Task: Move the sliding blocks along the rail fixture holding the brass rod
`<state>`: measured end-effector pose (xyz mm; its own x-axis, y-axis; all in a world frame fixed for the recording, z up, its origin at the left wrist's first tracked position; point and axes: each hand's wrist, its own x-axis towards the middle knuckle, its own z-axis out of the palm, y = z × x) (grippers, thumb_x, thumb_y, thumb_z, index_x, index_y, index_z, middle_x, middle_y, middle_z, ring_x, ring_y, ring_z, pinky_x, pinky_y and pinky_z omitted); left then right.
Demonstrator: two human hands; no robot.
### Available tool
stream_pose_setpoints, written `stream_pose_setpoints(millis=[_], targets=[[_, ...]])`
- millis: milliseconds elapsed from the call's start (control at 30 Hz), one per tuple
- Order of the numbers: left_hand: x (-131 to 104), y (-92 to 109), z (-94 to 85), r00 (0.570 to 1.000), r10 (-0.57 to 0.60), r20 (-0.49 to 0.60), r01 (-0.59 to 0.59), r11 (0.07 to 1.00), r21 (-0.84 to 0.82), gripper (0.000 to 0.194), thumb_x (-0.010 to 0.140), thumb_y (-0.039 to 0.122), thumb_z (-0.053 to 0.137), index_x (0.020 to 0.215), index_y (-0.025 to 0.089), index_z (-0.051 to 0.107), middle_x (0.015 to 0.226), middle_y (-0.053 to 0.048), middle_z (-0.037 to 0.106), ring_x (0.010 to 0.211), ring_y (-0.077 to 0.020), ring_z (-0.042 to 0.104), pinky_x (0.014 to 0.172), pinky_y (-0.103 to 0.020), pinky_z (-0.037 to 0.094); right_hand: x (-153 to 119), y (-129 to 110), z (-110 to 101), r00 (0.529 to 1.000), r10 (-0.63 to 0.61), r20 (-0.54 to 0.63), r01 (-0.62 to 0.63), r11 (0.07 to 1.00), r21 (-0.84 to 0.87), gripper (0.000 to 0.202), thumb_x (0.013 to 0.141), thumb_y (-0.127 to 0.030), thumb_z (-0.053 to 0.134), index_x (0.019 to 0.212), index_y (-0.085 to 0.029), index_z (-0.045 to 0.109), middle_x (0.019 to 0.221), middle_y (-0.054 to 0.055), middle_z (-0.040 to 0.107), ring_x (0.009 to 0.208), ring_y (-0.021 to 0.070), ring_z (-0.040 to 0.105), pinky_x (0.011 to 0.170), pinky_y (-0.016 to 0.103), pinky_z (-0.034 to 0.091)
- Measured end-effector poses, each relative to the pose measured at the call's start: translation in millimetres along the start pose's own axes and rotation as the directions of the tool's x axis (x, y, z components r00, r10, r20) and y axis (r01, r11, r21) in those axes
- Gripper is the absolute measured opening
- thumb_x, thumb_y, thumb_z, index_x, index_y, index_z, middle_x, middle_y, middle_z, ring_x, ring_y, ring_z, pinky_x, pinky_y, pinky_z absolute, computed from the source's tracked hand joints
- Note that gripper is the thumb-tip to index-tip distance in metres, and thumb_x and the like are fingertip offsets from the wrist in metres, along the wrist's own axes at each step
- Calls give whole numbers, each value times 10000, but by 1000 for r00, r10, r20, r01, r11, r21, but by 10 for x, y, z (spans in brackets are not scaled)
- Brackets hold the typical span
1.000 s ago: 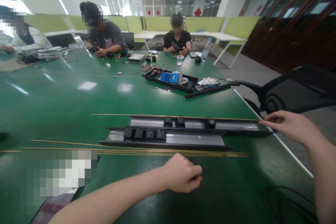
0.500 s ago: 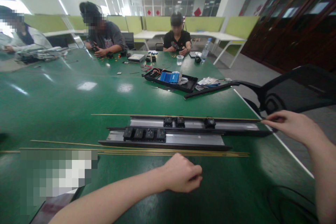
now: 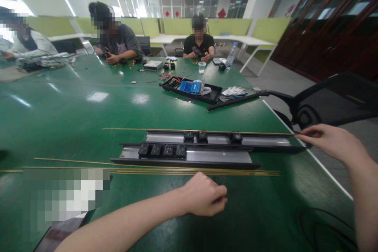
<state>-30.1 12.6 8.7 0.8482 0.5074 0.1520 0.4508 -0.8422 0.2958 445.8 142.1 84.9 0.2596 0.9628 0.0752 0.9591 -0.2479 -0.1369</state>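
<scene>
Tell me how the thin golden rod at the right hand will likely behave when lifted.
The thin golden rod is probably springy rather than floppy: it runs nearly straight from the right hand. Being so thin, it is likely light. Its length suggests the other end may sag or sway.

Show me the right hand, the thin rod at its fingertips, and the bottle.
Right hand (image 3: 333,141), head view: middle of the hand.
Thin rod (image 3: 218,132), head view: about midway along its length.
Bottle (image 3: 232,56), head view: middle of its side.
</scene>
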Motion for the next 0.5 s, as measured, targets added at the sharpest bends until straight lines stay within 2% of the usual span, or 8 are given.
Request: stream_pose_setpoints(millis=[167, 333, 500], targets=[[11, 12, -11, 1000, -7, 17, 7, 1000, 4, 213, 945, 330, 569, 774, 204, 553, 652, -6, 694, 581, -169, 679, 482, -247, 365, -6, 16, -12, 999, 42, 3, -42, 999, -20, 597, 613, -827, 643, 875, -304, 764, 907, 82, 778, 799, 337, 664, 625, 428, 459], [11, 17, -35, 999, -14, 30, 14, 1000, 0, 200, 944, 327, 566, 787, 204, 567, 665, -4, 701, 583, -163, 671, 489, -240, 363, -8, 22, -3, 999, 5, -40, -5, 1000, -3, 602, 604, -837, 641, 848, -301, 767, 865, 91, 773, 745, 335, 663, 580, 418, 446], [8, 26, -50, 999, -17, 33, 17, 1000, 2, 204, 947, 327, 564, 783, 206, 571, 666, 2, 699, 590, -161, 670, 488, -244, 354, -29, 13, -8, 999, 48, -25, -48, 999, 1, 608, 606, -828, 638, 885, -303, 767, 907, 98, 777, 807, 351, 662, 617, 433, 455]])
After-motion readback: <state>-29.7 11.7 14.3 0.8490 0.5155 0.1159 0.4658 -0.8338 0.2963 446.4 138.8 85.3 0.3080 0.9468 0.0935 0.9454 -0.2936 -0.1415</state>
